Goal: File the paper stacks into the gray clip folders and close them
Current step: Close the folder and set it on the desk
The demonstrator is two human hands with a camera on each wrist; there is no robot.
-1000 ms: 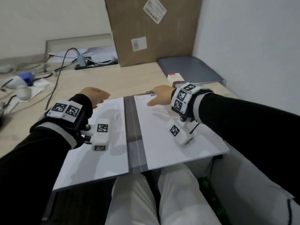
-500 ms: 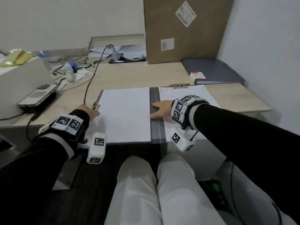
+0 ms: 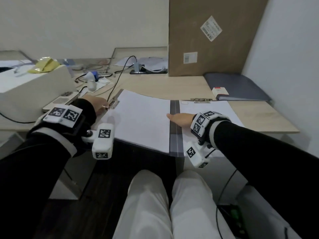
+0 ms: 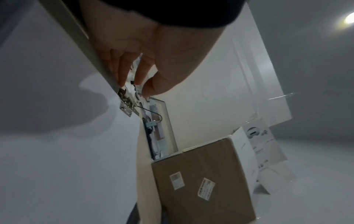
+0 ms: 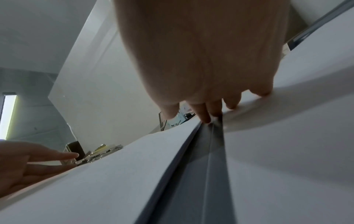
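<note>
An open gray clip folder (image 3: 175, 135) lies on the desk in front of me, a white paper stack on each half. The left stack (image 3: 141, 121) looks slightly raised along its left side. At that edge my left hand (image 3: 98, 105) pinches the metal clip (image 3: 113, 105); the left wrist view shows fingertips (image 4: 122, 81) and thumb meeting on the clip (image 4: 125, 101). My right hand (image 3: 179, 118) lies flat on the right stack (image 3: 217, 109) with straight fingers (image 5: 203, 116) reaching the gray spine (image 5: 210, 151). Another metal clip (image 3: 201, 100) sits at the right stack's far edge.
A closed gray folder (image 3: 241, 87) lies at the back right, with a small red-and-white box (image 3: 220, 91) on it. A tall cardboard box (image 3: 207, 37) leans on the wall. A white machine (image 3: 31, 88) and cables (image 3: 119, 78) crowd the left. My knees are under the desk's front edge.
My left hand left the left stack for the clip at its outer edge. My right hand came back from the far clip to the spine. My head pulled back.
</note>
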